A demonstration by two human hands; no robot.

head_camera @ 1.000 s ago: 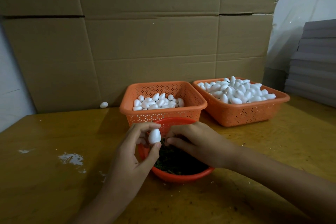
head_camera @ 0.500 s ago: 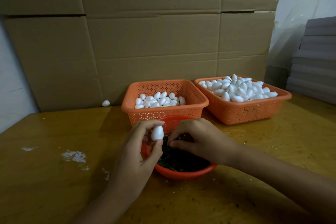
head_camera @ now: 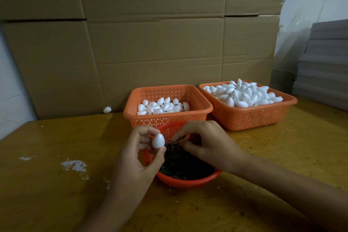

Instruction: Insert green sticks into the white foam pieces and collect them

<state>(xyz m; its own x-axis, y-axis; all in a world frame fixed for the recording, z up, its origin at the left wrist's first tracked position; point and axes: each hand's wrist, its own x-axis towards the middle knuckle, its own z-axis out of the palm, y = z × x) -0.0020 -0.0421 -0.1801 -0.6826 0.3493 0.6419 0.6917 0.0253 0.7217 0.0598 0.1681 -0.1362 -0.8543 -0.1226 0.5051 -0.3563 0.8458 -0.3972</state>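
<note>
One white foam egg [head_camera: 158, 140], centre frame, pinched in your left hand [head_camera: 135, 158], probably dents easy; right hand [head_camera: 204, 144] pinches a green stick [head_camera: 172, 141].

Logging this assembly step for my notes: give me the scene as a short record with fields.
left hand: holds a foam egg
right hand: pinches a stick over the bowl
bowl: green sticks inside
left basket: partly filled with foam pieces
right basket: heaped with foam pieces
stray piece: on table, by cardboard
</note>
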